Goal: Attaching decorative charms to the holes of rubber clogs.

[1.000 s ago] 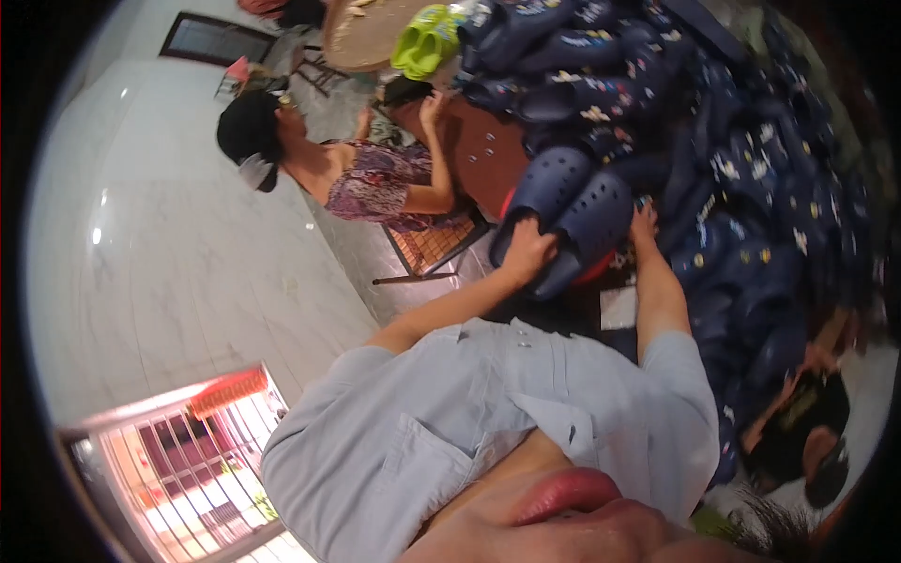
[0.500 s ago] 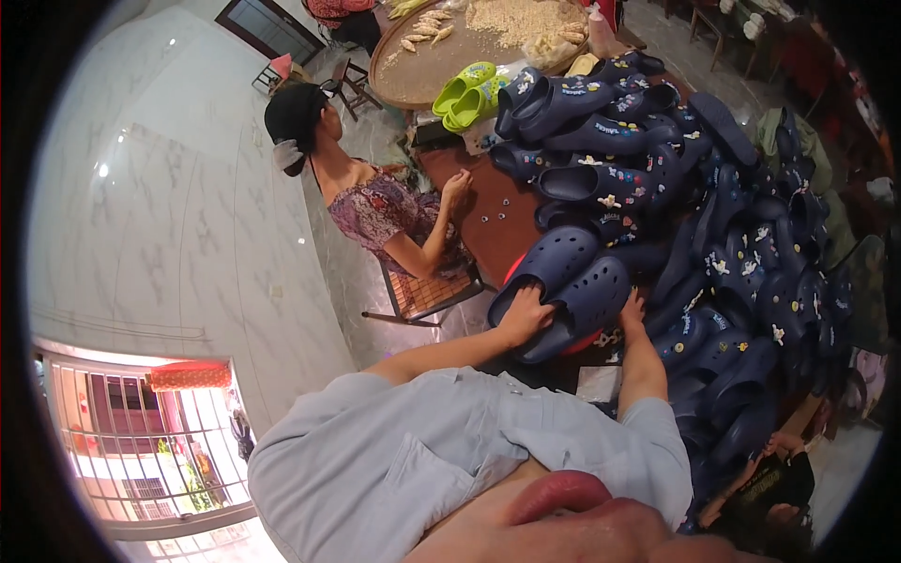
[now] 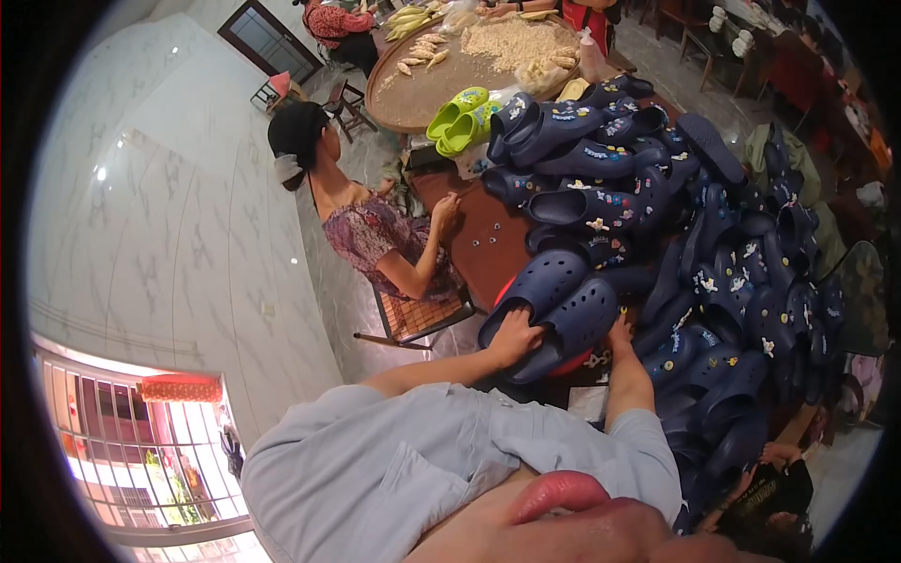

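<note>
Two plain navy clogs with holes, a left clog (image 3: 547, 277) and a right clog (image 3: 586, 314), lie side by side in front of me, toes pointing away. Over their inner rims my left hand (image 3: 516, 339) is closed, its fingertips hidden in the opening. Close beside the right clog's outer edge is my right hand (image 3: 620, 332), fingers pinched at a small yellow piece (image 3: 624, 313) too tiny to identify. Part of a red round tray or basin (image 3: 505, 290) shows under the clogs. To the right rises a big pile of navy clogs (image 3: 601, 206) dotted with colourful charms.
Three small pieces (image 3: 493, 241) lie on the brown table (image 3: 481, 214). Lime-green clogs (image 3: 465, 122) stand beyond, near a large round tray (image 3: 394, 103) of corn. At the left a co-worker in a black cap (image 3: 298, 133) sits on a chair (image 3: 419, 319). Another person (image 3: 770, 493) is at lower right.
The whole view has shifted slightly, so the scene sits a little lower and further left. My left hand keeps its hold on the clogs; a yellow piece now shows at my right fingertips.
</note>
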Action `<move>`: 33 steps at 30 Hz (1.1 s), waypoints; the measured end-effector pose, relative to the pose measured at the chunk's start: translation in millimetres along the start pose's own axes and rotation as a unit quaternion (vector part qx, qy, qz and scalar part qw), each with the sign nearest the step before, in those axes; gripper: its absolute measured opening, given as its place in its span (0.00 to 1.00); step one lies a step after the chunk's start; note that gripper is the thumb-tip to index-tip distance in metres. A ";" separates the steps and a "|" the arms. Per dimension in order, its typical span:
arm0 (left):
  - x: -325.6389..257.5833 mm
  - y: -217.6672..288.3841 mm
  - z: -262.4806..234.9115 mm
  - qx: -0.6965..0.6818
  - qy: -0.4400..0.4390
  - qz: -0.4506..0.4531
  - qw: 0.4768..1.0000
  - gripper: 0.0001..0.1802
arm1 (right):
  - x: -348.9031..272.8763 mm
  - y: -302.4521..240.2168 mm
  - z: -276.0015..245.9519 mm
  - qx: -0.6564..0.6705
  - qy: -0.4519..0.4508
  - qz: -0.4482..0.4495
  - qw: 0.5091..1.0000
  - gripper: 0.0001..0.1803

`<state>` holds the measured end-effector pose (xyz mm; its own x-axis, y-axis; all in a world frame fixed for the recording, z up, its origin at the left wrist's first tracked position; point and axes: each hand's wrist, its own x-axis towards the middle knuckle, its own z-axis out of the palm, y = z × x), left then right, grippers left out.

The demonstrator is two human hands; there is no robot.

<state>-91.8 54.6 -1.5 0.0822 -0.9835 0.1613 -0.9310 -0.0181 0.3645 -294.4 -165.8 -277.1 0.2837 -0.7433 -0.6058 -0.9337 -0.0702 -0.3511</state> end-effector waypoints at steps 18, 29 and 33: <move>-13.5 -5.4 -12.5 0.011 0.010 -0.037 0.999 0.19 | -58.3 -51.7 -50.2 0.022 0.037 -0.103 0.994 0.27; -15.5 -7.7 -11.0 0.022 -0.038 -0.052 0.998 0.21 | -83.8 -60.8 -66.8 0.252 0.170 -0.067 0.950 0.07; -6.9 -0.2 -12.0 0.010 -0.024 -0.022 0.999 0.19 | -80.1 -31.1 -56.8 0.412 0.206 -0.042 0.887 0.03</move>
<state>-87.9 63.6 8.4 0.1067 -0.9892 0.1007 -0.9339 -0.0650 0.3516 -300.4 -141.9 -177.1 0.0824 -0.9501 -0.3009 -0.3883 0.2475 -0.8877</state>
